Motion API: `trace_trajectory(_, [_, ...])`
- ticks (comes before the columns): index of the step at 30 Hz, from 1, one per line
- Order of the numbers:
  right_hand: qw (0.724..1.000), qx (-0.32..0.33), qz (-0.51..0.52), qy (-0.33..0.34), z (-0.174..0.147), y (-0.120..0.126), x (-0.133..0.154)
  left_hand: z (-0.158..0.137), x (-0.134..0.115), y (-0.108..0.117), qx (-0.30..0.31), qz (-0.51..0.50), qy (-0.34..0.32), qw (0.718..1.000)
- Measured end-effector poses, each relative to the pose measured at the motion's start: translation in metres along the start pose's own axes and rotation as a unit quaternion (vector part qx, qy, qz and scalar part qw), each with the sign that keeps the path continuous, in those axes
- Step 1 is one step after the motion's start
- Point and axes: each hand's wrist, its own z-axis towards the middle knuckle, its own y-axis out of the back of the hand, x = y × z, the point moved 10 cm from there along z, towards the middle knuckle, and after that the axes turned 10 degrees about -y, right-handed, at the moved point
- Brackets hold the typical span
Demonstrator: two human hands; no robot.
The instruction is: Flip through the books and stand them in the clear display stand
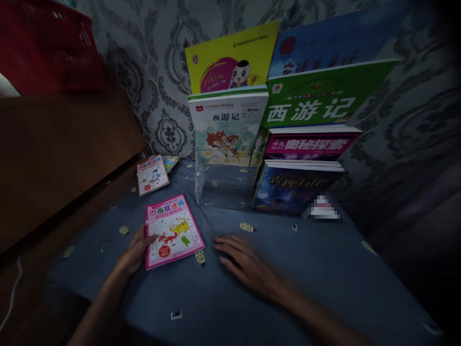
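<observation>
My left hand (135,251) grips the left edge of a pink-bordered children's book (173,231), thumb on the cover, which shows a tiger and a fox. The book is close to the cloth-covered table; whether it touches the cloth I cannot tell. To its right, my right hand (243,262) lies palm down on the cloth with fingers stretched out, holding nothing. Farther back at the left, an orange-bordered book (153,175) lies partly over another colourful book (171,164).
A clear display rack (200,185) stands at the back with a white-covered book (227,127) in it. Beside it are a green book (327,93), pink-covered books (309,145) and dark blue books (295,190). A brown wooden panel (65,158) borders the left side.
</observation>
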Motion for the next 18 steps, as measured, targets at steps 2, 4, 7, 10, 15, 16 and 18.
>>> trace_trajectory(2, [1.0, 0.007, 0.014, -0.003, 0.002, 0.002, 0.004, -0.02, 0.005, -0.013, 0.011, 0.013, 0.006, 1.0])
trace_trajectory(4, [0.999, 0.013, 0.031, 0.004, 0.003, 0.003, 0.01, -0.036, 0.01, -0.027, 0.041, 0.019, 0.019, 0.999])
trace_trajectory(7, [0.999, 0.009, 0.045, 0.019, 0.001, 0.006, 0.02, -0.053, 0.02, -0.036, 0.082, 0.058, 0.039, 0.994])
trace_trajectory(10, [0.999, 0.017, 0.039, 0.027, -0.002, 0.007, 0.027, -0.062, 0.026, -0.029, 0.088, 0.108, 0.039, 0.989])
trace_trajectory(15, [0.998, 0.045, 0.024, 0.036, -0.007, 0.003, 0.035, -0.087, 0.032, -0.031, 0.147, 0.149, 0.075, 0.975])
trace_trajectory(16, [0.998, 0.05, 0.018, 0.036, -0.007, 0.002, 0.036, -0.092, 0.033, -0.034, 0.163, 0.151, 0.086, 0.971])
trace_trajectory(18, [0.998, 0.062, -0.005, 0.027, -0.008, -0.002, 0.035, -0.098, 0.035, -0.042, 0.19, 0.154, 0.101, 0.964])
